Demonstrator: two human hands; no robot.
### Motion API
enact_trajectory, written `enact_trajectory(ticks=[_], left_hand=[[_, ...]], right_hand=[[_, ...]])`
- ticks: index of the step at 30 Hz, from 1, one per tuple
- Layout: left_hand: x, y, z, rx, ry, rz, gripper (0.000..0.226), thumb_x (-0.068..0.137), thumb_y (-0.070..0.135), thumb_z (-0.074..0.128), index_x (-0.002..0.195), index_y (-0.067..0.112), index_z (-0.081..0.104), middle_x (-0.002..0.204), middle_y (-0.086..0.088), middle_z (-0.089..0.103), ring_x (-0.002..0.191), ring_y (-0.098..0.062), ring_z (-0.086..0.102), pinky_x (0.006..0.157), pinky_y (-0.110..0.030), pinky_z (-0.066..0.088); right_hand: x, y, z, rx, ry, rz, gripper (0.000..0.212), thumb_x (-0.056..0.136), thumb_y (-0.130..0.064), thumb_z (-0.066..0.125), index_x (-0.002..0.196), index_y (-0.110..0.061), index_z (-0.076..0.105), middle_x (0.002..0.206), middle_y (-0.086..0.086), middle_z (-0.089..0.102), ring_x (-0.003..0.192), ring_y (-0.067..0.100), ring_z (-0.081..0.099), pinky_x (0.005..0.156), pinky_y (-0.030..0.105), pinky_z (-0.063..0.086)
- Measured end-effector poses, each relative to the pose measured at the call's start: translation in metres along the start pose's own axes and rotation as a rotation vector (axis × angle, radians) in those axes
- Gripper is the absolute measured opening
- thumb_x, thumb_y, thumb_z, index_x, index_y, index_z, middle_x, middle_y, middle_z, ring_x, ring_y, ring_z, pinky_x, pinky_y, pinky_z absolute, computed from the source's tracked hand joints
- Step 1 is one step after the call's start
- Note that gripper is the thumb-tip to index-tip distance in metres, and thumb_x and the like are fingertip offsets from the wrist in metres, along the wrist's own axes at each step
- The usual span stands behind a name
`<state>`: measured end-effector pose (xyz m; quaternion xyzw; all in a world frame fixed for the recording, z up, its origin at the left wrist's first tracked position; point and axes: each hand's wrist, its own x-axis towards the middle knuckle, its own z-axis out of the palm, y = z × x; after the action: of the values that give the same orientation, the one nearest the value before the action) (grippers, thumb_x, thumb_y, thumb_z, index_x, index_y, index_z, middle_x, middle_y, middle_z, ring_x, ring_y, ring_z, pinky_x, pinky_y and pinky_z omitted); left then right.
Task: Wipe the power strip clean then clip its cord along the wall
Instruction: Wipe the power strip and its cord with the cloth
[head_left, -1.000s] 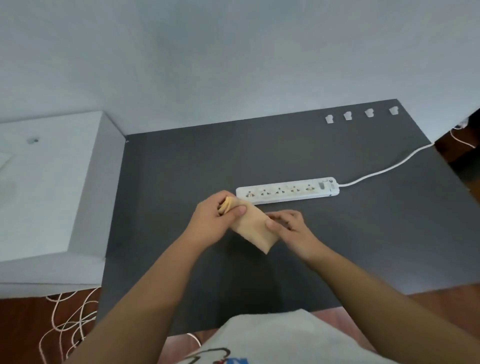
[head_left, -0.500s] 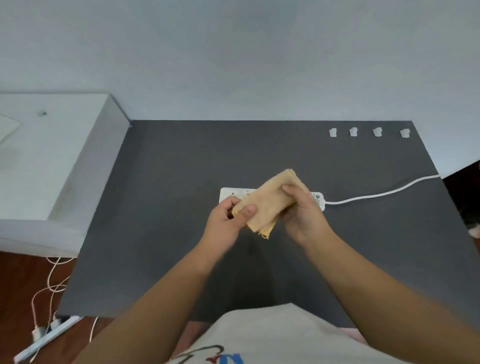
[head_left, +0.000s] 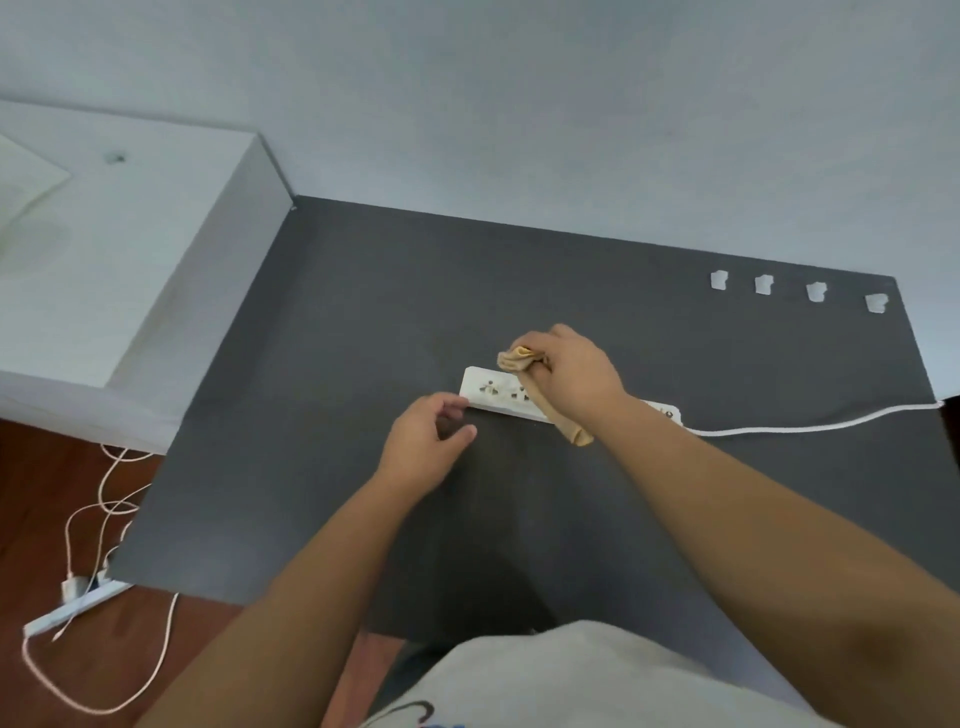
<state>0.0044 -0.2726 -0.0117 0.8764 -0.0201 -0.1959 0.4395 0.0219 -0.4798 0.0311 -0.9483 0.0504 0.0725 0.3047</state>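
Bare forearms — pale printed shirt (head_left: 561, 680)

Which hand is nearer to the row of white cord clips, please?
The right hand, on the power strip with the cloth, below-left of the clips. The left hand is farther left.

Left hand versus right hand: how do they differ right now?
The right hand grips the tan folded cloth and presses it on the white power strip; the left hand holds nothing, fingers loosely curled at the strip's near-left corner. The right is over the strip, the left beside it. Both are bare.
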Motion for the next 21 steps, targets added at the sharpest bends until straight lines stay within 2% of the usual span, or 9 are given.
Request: enact_trajectory(ticks=[4, 9, 13, 15, 18, 21], left_hand=[[0.034, -0.011, -0.009, 0.203, 0.002, 0.089, 0.053, 0.079, 0.029, 0.072, 0.128, 0.030, 0.052, 0.122, 0.008, 0.057, 0.114, -0.017, 0.050, 0.100, -0.034, 0.043], [0.064, -0.015, -0.004, 0.381, -0.117, 0.191, 0.078, 0.077, 0.035, 0.070, 0.144, 0.031, 0.030, 0.144, 0.004, 0.045, 0.134, -0.023, 0.038, 0.110, -0.045, 0.032], [0.075, -0.022, -0.002, 0.360, -0.142, 0.235, 0.078, 0.078, 0.035, 0.070, 0.144, 0.034, 0.028, 0.146, 0.010, 0.044, 0.140, -0.021, 0.031, 0.115, -0.046, 0.022], [0.076, -0.024, -0.004, 0.333, -0.146, 0.245, 0.078, 0.077, 0.035, 0.071, 0.144, 0.034, 0.029, 0.143, 0.014, 0.048, 0.140, -0.019, 0.031, 0.115, -0.044, 0.020], [0.077, -0.025, -0.007, 0.327, -0.152, 0.260, 0.079, 0.077, 0.035, 0.072, 0.144, 0.034, 0.029, 0.140, 0.017, 0.051, 0.138, -0.018, 0.032, 0.113, -0.042, 0.019], [0.078, -0.024, -0.010, 0.354, -0.167, 0.261, 0.081, 0.077, 0.035, 0.072, 0.144, 0.037, 0.027, 0.141, 0.015, 0.049, 0.136, -0.017, 0.032, 0.113, -0.042, 0.020]], right_hand=[[0.025, -0.006, 0.026, -0.141, -0.123, -0.029, 0.028, 0.092, -0.025, 0.045, 0.113, -0.036, 0.060, 0.104, 0.004, 0.055, 0.097, 0.029, 0.059, 0.076, 0.032, 0.041], [0.034, -0.007, 0.048, -0.240, -0.155, 0.012, 0.029, 0.093, -0.025, 0.042, 0.116, -0.035, 0.056, 0.106, 0.007, 0.060, 0.097, 0.031, 0.059, 0.074, 0.035, 0.044], [0.033, -0.010, 0.056, -0.270, -0.154, 0.024, 0.030, 0.091, -0.023, 0.044, 0.116, -0.035, 0.055, 0.105, 0.007, 0.062, 0.097, 0.032, 0.060, 0.075, 0.038, 0.049], [0.030, -0.014, 0.058, -0.280, -0.222, -0.017, 0.031, 0.091, -0.023, 0.044, 0.116, -0.035, 0.056, 0.106, 0.006, 0.063, 0.098, 0.030, 0.060, 0.075, 0.037, 0.048], [0.026, -0.019, 0.050, -0.279, -0.318, -0.074, 0.024, 0.088, -0.024, 0.047, 0.105, -0.034, 0.061, 0.101, 0.001, 0.067, 0.094, 0.026, 0.061, 0.071, 0.034, 0.049], [0.037, -0.017, 0.038, -0.172, -0.164, -0.002, 0.026, 0.086, -0.019, 0.047, 0.101, -0.034, 0.063, 0.095, 0.000, 0.069, 0.087, 0.024, 0.062, 0.067, 0.033, 0.050]])
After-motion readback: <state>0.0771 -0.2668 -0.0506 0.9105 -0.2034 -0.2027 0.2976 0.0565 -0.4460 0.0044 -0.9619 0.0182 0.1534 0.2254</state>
